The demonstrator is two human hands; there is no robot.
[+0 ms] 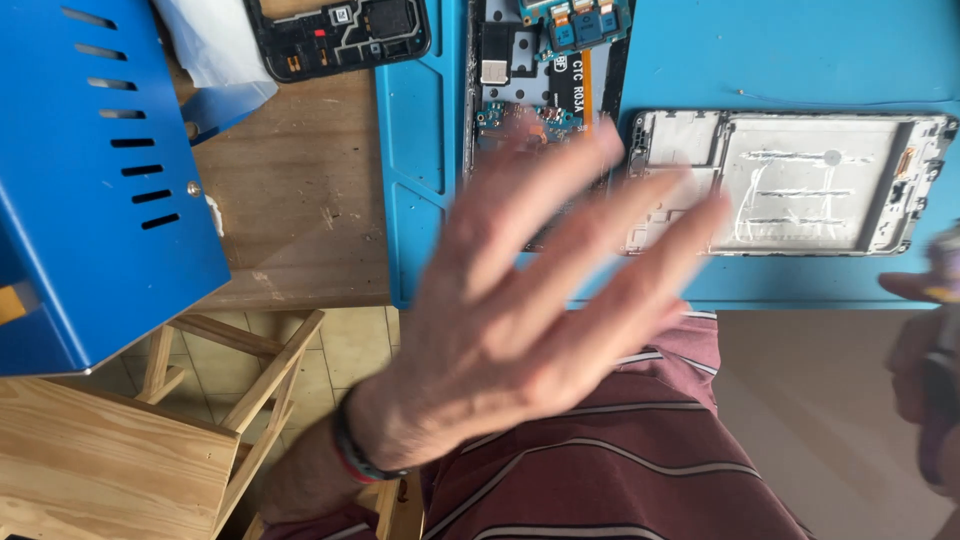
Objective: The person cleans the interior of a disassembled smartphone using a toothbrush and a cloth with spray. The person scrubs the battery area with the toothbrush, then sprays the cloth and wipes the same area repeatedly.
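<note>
Carefully now: your left hand (510,300) is spread wide and blurred, gripping nothing, just above the opened phone (540,90) beyond its fingertips; slow it before touching the exposed boards; your right hand (925,360), at the frame's edge, I cannot tell; the bare phone frame (800,180) lies right of your fingers.

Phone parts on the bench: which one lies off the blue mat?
The black phone frame at top left; it rests on bare wood, while the opened phone and silver frame lie on the blue mat.

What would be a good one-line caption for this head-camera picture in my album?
Blurred open left hand above a blue work mat holding an opened phone and an empty phone frame.
</note>
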